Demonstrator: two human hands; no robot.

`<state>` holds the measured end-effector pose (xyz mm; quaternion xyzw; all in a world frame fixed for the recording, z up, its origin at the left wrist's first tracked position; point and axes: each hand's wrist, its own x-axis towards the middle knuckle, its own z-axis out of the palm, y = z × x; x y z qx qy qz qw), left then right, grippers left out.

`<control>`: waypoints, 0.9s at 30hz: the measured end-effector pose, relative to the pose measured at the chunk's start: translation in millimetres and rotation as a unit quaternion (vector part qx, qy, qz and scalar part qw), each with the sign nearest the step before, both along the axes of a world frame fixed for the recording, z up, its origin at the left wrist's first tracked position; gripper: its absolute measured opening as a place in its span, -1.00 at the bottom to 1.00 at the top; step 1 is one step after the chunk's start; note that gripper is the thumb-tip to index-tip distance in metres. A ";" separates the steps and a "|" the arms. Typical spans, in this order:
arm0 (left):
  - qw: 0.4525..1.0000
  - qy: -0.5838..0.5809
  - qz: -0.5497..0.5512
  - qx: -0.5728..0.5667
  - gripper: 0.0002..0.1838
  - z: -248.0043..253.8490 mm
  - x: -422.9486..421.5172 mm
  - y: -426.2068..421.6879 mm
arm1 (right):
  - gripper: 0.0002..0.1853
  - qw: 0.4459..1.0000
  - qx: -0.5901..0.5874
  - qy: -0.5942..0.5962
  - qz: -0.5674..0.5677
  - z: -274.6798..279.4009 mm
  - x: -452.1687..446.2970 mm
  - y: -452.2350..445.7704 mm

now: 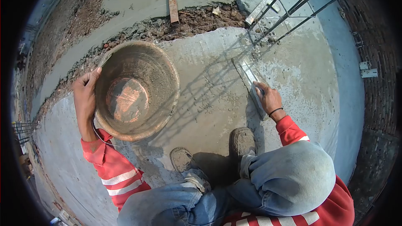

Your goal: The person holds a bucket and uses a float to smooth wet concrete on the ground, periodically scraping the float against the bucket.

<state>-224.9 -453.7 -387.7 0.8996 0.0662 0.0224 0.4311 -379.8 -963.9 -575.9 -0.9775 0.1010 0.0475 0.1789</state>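
One rough, partly damp concrete floor underlies both grips; one brick wall stands right of them; one rebar cage lies beyond the right; one mortar-smeared basin, rim clamped in the left hand; one float, the right hand closed on it; two shoes between.

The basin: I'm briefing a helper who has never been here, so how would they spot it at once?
On the grey floor, find the person's left hand. It grips the rim of a wide basin, its open top facing the camera. Unlike the long, narrow metal tool at the right hand, it is round and deep, with an orange-brown patch at the bottom.
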 end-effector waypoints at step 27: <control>0.999 0.021 -0.021 -0.017 -0.56 3.4 8.8 -20.6 | -0.68 0.998 0.059 0.034 0.014 11.5 21.3 13.7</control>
